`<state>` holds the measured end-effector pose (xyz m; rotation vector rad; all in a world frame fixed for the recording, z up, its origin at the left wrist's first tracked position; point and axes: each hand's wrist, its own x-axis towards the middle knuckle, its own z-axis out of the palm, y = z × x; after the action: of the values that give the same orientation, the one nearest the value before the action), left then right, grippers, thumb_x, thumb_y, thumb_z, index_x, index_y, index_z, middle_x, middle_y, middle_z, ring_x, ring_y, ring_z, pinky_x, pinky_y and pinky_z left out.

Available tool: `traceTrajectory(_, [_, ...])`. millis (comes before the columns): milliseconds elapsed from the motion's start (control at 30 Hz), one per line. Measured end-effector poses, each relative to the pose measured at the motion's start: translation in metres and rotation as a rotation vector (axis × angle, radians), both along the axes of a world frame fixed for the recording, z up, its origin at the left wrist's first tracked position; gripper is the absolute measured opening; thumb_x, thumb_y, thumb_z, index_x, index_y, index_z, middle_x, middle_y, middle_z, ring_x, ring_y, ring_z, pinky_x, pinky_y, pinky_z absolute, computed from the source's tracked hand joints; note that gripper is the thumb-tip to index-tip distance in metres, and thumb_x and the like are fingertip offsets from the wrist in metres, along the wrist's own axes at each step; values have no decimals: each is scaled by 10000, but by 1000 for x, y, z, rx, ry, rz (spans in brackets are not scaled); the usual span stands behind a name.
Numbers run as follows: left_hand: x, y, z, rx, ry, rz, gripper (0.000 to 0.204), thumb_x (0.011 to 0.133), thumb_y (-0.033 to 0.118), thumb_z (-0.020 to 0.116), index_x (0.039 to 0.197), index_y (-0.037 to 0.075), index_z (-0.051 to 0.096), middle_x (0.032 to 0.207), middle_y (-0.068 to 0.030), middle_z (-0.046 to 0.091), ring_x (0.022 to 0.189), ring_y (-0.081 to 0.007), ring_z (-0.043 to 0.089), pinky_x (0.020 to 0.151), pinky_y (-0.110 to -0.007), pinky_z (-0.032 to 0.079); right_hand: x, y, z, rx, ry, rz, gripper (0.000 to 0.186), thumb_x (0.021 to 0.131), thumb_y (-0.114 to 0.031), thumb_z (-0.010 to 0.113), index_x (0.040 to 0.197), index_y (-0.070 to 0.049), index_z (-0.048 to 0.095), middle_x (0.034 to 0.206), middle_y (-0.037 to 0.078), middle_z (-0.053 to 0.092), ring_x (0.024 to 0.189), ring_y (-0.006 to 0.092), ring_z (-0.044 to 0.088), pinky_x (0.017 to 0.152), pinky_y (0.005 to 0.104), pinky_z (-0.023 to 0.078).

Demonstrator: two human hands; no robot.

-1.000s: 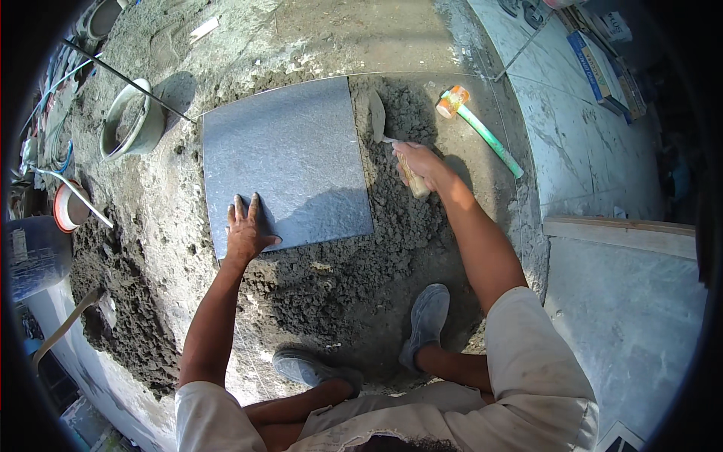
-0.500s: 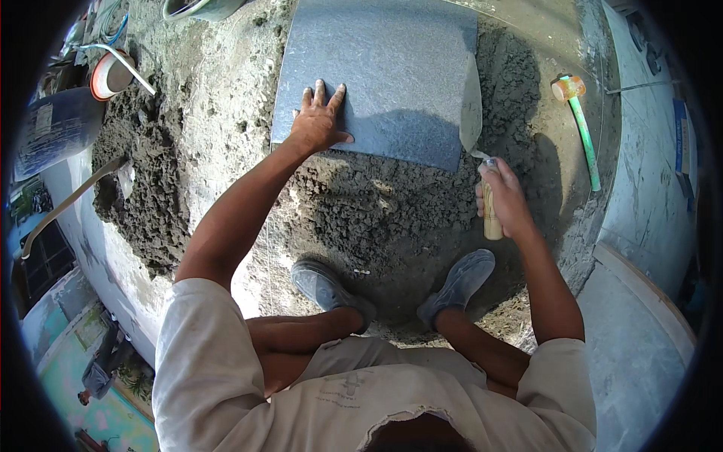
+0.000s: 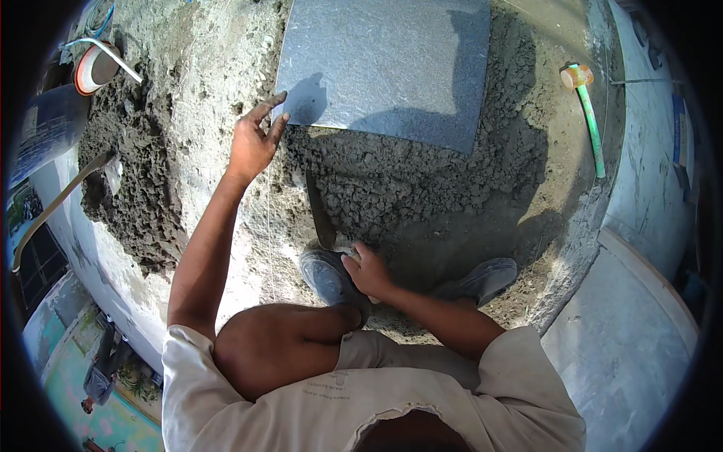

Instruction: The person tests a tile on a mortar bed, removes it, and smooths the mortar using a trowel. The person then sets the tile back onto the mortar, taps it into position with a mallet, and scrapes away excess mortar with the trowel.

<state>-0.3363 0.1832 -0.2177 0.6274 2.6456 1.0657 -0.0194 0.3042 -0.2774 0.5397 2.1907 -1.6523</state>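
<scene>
A large grey stone-look tile [image 3: 384, 71] lies on a bed of damp mortar [image 3: 369, 184]. My left hand [image 3: 254, 145] is at the tile's lower left corner, thumb and fingers apart and holding nothing; whether the fingertips touch the edge I cannot tell. Low in front of me, by my left boot [image 3: 327, 275], my right hand [image 3: 367, 273] is closed around the handle of a trowel [image 3: 320, 215]. The trowel's narrow-looking blade points up along the left edge of the mortar, seen nearly edge-on.
A mallet [image 3: 585, 117] with a green handle lies at the right, near a wall [image 3: 648, 166]. On the left are a heap of mortar [image 3: 139, 181], a long curved wooden handle [image 3: 56, 203], a dark blue drum [image 3: 49, 132] and an orange-rimmed bucket [image 3: 96, 68]. A person [image 3: 98, 373] is far left.
My left hand has lifted off the tile's face and moved left to its corner. My right hand has carried the trowel from the tile's right edge down and left to my left boot.
</scene>
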Motion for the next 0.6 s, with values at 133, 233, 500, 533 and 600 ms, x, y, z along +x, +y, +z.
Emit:
traceTrajectory(133, [32, -14, -3, -16, -50, 18, 367, 903, 164, 658, 1236, 17, 609, 1218, -204, 629, 1147, -300, 608, 969, -374, 473, 24, 53, 29, -4, -289, -57, 398, 881, -279, 617, 1139, 16, 549, 869, 266, 651, 847, 450, 639, 704, 472, 502])
traceTrajectory(233, [43, -21, -9, -23, -40, 6, 368, 911, 164, 647, 1237, 0, 601, 1249, -192, 615, 1140, -302, 611, 980, -381, 471, 39, 92, 27, 69, -216, -77, 373, 884, -274, 617, 1122, 7, 550, 847, 262, 644, 838, 457, 634, 701, 471, 499])
traceTrajectory(500, [63, 5, 9, -59, -89, -211, 356, 893, 113, 642, 1220, -21, 599, 1214, -232, 619, 1128, -346, 612, 970, -383, 467, 56, 222, 49, 267, -243, -11, 317, 873, -266, 619, 1064, -23, 550, 847, 250, 643, 833, 456, 623, 691, 477, 485])
traceTrajectory(533, [67, 7, 11, -94, -91, -229, 367, 898, 134, 639, 1230, -18, 593, 1216, -229, 619, 1124, -351, 612, 967, -386, 470, 60, 241, 52, 290, -252, 55, 314, 869, -263, 620, 1059, -23, 549, 864, 248, 647, 843, 453, 622, 695, 480, 482])
traceTrajectory(600, [71, 13, 22, -141, -100, -266, 372, 902, 154, 639, 1235, -4, 594, 1211, -225, 622, 1126, -352, 609, 973, -391, 469, 63, 276, 56, 293, -238, 37, 322, 862, -265, 622, 1052, -16, 549, 872, 245, 648, 852, 447, 625, 708, 479, 481])
